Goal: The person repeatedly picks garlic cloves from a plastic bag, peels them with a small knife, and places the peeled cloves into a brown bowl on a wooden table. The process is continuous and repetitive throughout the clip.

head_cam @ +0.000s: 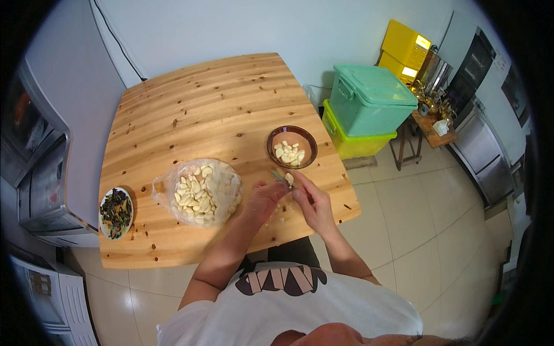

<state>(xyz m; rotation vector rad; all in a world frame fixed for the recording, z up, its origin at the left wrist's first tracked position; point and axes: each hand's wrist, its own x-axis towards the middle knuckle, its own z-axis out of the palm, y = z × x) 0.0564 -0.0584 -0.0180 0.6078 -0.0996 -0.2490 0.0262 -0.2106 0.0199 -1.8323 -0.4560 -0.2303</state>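
Observation:
My right hand (pixel 317 206) pinches a pale, peeled garlic clove (pixel 289 177) between thumb and fingers. Close against it, my left hand (pixel 265 200) grips a small green tool (pixel 277 175), apparently a knife; the fingers cover most of it. Just beyond both hands is a brown-rimmed bowl (pixel 314 149) with several peeled garlic cloves (pixel 290 154) in it. To the left of my left hand, a clear plastic bag (pixel 227 186) lies opened, full of garlic cloves (pixel 194 193). Small scraps (pixel 281 219) are scattered on the table beneath my hands.
The wooden table (pixel 207 112) meets the wall at its far side. An oval plate of dark cooked food (pixel 116 212) sits by its left edge. Right of the table, a green lidded bin (pixel 372 101) is stacked on a yellow-green bin (pixel 357 145). A small wooden stand (pixel 437 132) is farther right.

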